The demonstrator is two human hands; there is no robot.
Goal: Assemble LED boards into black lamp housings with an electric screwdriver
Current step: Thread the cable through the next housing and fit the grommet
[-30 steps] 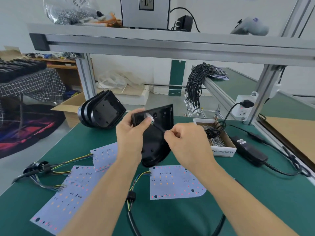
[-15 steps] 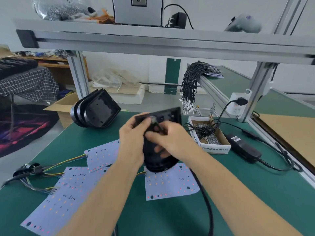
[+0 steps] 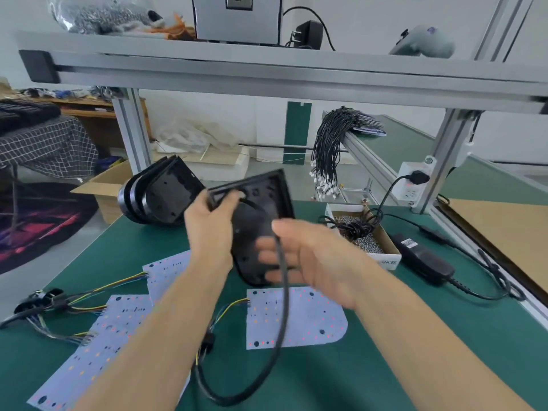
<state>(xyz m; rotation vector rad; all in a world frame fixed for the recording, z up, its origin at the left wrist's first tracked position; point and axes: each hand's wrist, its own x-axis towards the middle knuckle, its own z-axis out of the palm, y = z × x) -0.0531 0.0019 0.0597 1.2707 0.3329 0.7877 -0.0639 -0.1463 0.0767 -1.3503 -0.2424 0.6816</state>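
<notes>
While raised above the green bench mat (image 3: 385,366), black lamp housing (image 3: 261,221) held tilted, cavity toward camera. Left hand (image 3: 207,229) clamped on housing's upper left rim, thumb curled over edge. Right hand (image 3: 302,256) blurred at housing's lower right, fingers spread and fairly straight, black cable (image 3: 283,307) running across them; grip on cable cannot be told. LED board (image 3: 296,318) flat on mat just below housing. Stacked housings (image 3: 160,197) left of housing. Screw box (image 3: 367,235) right of housing.
</notes>
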